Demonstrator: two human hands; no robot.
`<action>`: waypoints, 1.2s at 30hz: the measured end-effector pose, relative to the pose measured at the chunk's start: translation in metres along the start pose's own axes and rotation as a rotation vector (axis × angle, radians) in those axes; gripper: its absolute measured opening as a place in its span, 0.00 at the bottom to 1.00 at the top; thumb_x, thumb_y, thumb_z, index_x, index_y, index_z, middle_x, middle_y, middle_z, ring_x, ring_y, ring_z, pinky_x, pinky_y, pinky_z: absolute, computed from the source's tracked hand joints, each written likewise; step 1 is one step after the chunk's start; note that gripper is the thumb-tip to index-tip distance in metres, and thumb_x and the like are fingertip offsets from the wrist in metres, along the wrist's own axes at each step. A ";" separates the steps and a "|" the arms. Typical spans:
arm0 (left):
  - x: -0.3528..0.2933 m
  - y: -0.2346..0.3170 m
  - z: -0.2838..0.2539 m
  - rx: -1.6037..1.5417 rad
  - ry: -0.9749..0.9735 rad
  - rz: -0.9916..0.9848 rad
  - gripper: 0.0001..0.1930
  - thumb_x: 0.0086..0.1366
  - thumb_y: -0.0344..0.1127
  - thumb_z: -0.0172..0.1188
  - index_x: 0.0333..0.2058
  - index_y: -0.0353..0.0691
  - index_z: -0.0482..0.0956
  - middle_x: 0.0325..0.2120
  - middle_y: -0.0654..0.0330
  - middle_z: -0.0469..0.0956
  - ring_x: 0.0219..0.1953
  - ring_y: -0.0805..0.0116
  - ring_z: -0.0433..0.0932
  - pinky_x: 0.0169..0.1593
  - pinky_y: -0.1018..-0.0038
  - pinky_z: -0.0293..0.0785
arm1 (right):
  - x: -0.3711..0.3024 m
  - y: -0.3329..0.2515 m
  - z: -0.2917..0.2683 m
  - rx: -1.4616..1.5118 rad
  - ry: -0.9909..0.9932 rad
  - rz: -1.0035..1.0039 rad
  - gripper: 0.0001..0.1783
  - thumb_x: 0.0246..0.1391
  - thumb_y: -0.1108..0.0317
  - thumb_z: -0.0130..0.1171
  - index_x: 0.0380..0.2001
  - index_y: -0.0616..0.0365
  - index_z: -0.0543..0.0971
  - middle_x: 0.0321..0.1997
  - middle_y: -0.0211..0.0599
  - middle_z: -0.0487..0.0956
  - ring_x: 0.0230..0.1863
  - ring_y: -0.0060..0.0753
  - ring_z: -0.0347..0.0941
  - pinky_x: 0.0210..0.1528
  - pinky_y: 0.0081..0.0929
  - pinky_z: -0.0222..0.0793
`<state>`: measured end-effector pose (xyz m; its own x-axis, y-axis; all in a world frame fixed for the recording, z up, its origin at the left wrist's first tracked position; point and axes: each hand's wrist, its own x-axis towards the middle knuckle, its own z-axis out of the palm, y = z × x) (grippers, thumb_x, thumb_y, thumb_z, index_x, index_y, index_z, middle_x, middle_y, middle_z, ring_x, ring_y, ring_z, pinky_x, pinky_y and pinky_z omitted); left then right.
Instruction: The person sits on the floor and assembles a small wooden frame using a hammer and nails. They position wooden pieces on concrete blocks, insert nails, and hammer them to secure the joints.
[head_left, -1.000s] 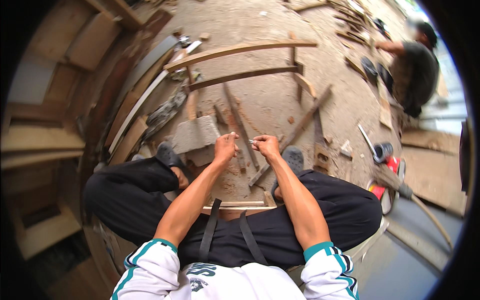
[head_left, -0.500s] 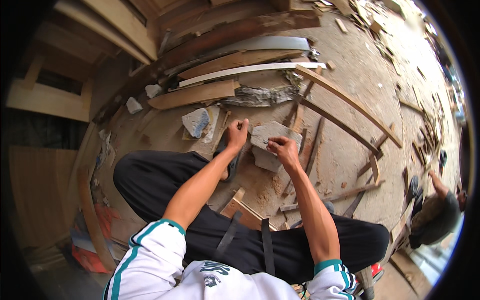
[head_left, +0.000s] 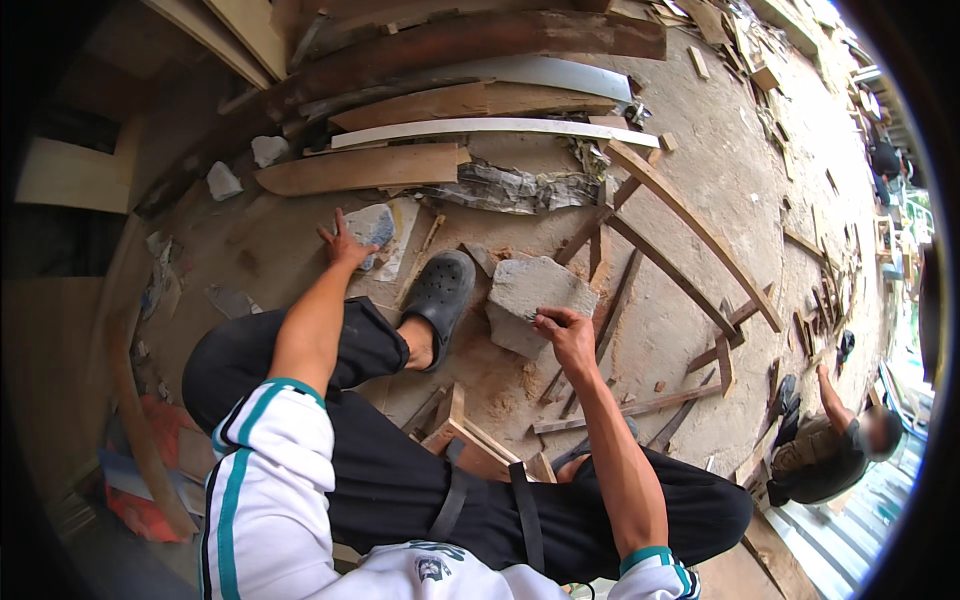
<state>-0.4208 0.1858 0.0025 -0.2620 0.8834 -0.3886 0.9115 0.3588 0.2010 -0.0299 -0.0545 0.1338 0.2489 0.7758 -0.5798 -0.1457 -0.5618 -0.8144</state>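
Observation:
My left hand (head_left: pixel 343 243) reaches out to the left and rests on a small grey stone (head_left: pixel 372 226) lying on the dusty floor, fingers spread over its near edge. My right hand (head_left: pixel 562 331) grips the near edge of a larger flat grey stone slab (head_left: pixel 535 296) in front of me. Between the two stones sits my foot in a dark clog (head_left: pixel 440 293). A small wooden frame (head_left: pixel 470 440) lies under my legs.
Curved wooden slats (head_left: pixel 690 225) and long planks (head_left: pixel 365 168) lie across the floor ahead. Crumpled paper (head_left: pixel 510 187) lies beyond the slab. Another person (head_left: pixel 830 450) crouches at the right. Wood scraps litter the far right; stacked timber stands at the left.
The view has swung left. My left hand has moved out left onto the small stone. My right hand stays on the large slab.

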 end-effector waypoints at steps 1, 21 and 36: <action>0.011 -0.015 0.008 -0.063 -0.007 0.051 0.70 0.37 0.52 0.80 0.71 0.62 0.34 0.67 0.37 0.51 0.70 0.36 0.48 0.69 0.53 0.53 | -0.002 -0.002 0.002 -0.004 -0.002 0.006 0.12 0.57 0.74 0.61 0.43 0.70 0.81 0.35 0.40 0.83 0.36 0.27 0.81 0.39 0.21 0.75; -0.071 0.237 -0.028 -0.086 0.006 0.637 0.47 0.46 0.48 0.72 0.65 0.61 0.58 0.55 0.44 0.62 0.49 0.39 0.75 0.50 0.53 0.75 | -0.016 0.002 -0.008 -0.085 0.005 -0.007 0.11 0.59 0.76 0.60 0.43 0.70 0.81 0.37 0.40 0.83 0.38 0.26 0.80 0.42 0.23 0.78; -0.002 0.300 0.066 -0.115 -0.085 0.655 0.50 0.49 0.44 0.73 0.65 0.41 0.50 0.59 0.42 0.65 0.50 0.41 0.76 0.51 0.53 0.75 | 0.237 -0.083 0.005 -0.267 0.170 -0.259 0.11 0.51 0.68 0.63 0.38 0.58 0.85 0.32 0.38 0.85 0.34 0.28 0.82 0.39 0.25 0.74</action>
<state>-0.1261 0.2715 0.0040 0.3638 0.9046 -0.2220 0.8328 -0.2092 0.5125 0.0368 0.1770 0.0636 0.4030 0.8556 -0.3250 0.1909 -0.4259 -0.8844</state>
